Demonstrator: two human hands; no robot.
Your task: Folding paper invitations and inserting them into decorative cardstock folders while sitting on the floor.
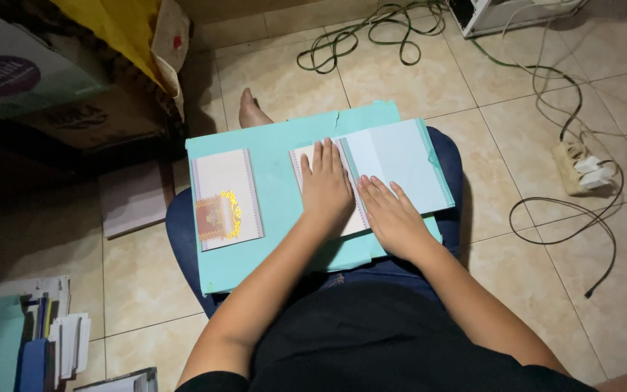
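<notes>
Right now both of your hands lie flat, fingers straight and together, gripping nothing. Your left hand (326, 187) presses on the white half of an open folded card (393, 163), and your right hand (392, 215) rests just beside it, across the crease where the white half meets the pale blue flap. The card sits at the right end of a teal board (277, 181) balanced on your lap, its blue flap reaching past the board's right edge.

Since the board rests only on your knees, I judge that a push off-centre could tip it, and the second card (226, 198) near its left edge, with the gold emblem on its front, could slide to the tiled floor (415, 80). The overhanging flap has nothing under it, so pressure there would probably bend it. Uneven pressing along the crease might set the fold crooked.

Both cards look like thin, smooth, stiff paper, rectangular, with narrow patterned strips down the long edges. The emblem looks shiny, like foil. The board is matt and flat, with a small notch in its far edge. A green cable (371, 33) loops on the glossy beige tiles beyond, and a power strip (578, 167) lies to your right.
</notes>
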